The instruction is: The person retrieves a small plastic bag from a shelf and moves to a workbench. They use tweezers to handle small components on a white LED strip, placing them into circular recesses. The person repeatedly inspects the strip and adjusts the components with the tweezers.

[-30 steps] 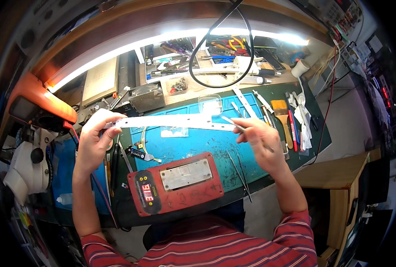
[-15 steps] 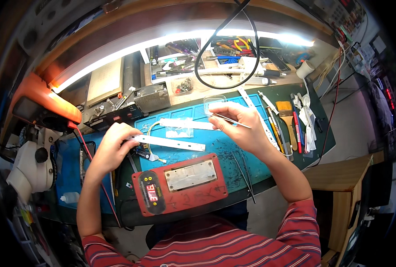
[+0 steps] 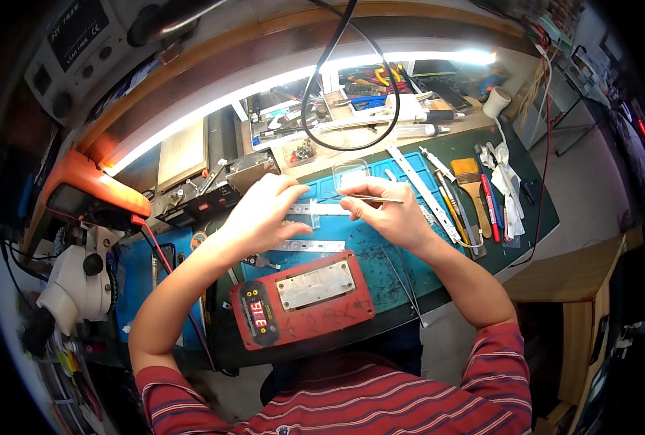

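My left hand point(image 3: 257, 217) hovers over the blue mat point(image 3: 370, 257), fingers and thumb spread, holding nothing. Beneath it lies a white LED strip point(image 3: 311, 246), partly hidden by the hand. A second white strip point(image 3: 330, 209) lies farther back, beside a small clear plastic bag point(image 3: 306, 210). My right hand point(image 3: 399, 217) pinches a thin, pen-like tool point(image 3: 380, 199), its slim tip pointing left toward my left fingers; its exact kind is unclear. Just behind that hand sits a small clear plastic box point(image 3: 350, 171). Nearer me is a red heating plate point(image 3: 330, 315) with a lit display and a metal top.
Tweezers point(image 3: 409, 293) lie at the mat's front edge. On the right are a long white strip point(image 3: 424, 192), a wide brush point(image 3: 467, 177), pens and crumpled tissue point(image 3: 507, 196). An orange multimeter point(image 3: 97, 188) and a microscope point(image 3: 76, 279) stand left. A black cable point(image 3: 304, 116) loops overhead.
My left hand has let go of the LED strip, which now lies on the mat, and has moved right with its fingers spread. The right hand's tool now points left. The view has shifted slightly.
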A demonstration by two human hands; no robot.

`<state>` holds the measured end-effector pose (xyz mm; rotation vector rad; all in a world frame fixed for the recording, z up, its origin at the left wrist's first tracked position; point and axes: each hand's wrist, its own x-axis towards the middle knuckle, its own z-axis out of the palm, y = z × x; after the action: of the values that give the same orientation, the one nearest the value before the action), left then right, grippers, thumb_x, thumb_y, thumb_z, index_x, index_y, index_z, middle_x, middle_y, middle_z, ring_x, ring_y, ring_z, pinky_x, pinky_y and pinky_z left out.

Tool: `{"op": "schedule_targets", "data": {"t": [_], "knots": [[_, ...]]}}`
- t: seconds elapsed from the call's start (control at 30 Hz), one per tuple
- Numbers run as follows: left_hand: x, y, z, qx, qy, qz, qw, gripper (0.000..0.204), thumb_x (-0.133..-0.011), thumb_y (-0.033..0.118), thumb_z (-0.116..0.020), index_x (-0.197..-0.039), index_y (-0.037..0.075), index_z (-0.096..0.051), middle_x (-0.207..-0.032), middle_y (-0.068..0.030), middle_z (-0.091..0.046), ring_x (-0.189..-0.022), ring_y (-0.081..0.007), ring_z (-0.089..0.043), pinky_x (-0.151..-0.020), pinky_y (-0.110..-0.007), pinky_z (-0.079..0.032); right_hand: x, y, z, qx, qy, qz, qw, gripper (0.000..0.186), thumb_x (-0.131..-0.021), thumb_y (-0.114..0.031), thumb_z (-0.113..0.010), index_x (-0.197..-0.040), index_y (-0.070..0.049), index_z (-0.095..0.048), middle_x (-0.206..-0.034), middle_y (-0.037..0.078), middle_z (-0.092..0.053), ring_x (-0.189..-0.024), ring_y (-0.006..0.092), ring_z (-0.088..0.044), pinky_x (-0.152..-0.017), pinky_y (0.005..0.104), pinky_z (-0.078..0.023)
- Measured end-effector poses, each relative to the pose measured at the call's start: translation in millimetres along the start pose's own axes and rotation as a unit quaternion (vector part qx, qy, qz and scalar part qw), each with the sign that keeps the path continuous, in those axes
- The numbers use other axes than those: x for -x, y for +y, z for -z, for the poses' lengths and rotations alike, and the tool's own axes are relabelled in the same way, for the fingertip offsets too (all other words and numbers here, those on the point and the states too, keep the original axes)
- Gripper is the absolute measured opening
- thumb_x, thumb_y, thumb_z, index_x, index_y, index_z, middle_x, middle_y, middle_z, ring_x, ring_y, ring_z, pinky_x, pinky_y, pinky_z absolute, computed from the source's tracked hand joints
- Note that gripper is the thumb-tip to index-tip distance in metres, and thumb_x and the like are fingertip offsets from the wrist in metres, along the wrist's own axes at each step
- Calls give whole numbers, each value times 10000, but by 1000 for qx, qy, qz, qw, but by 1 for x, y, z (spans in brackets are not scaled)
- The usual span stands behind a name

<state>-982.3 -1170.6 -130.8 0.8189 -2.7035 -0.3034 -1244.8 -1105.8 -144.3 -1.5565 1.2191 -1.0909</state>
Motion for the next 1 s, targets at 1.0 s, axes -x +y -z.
{"op": "schedule_targets", "data": {"t": [1.0], "knots": [[1, 4, 2, -1, -49, -24, 999, 528, -822, 260, -842, -1271, 54, -655, -1192, -153, -648, -1105, -361, -622, -991, -442, -497, -4, 20, -19, -6, -38, 137, 990, 152, -918, -84, -770, -1057, -23, -778, -942, 120, -776, -849, 186, -751, -764, 307, -596]]}}
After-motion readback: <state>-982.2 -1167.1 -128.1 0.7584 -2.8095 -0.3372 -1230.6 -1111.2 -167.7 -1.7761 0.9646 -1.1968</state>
